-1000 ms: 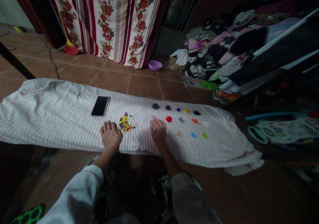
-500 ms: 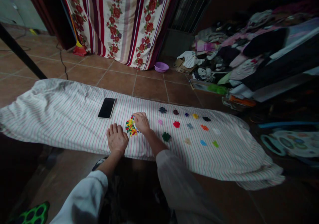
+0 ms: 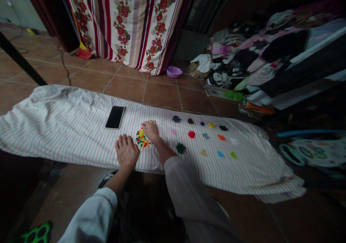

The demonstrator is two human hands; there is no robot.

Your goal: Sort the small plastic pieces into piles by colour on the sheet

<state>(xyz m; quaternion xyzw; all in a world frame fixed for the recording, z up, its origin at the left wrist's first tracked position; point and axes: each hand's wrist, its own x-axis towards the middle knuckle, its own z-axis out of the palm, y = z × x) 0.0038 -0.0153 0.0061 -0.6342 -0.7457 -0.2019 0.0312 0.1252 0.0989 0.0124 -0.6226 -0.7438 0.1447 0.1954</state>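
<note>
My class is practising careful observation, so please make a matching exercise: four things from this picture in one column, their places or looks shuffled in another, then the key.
Things
1. left hand
2. phone
3. purple bowl
4. right hand

Places or looks
A. on the tiled floor, by the flowered curtain
B. at the far edge of the mixed-colour pile
C. palm down on the striped cloth, nearest the wearer
D. black-faced, lying flat

Pairs: 1-C, 2-D, 3-A, 4-B

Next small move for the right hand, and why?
Probably pinch one piece from the mixed pile: the right hand is at that pile's far side, any grip hidden, and single-colour piles lie off to the right.
</note>
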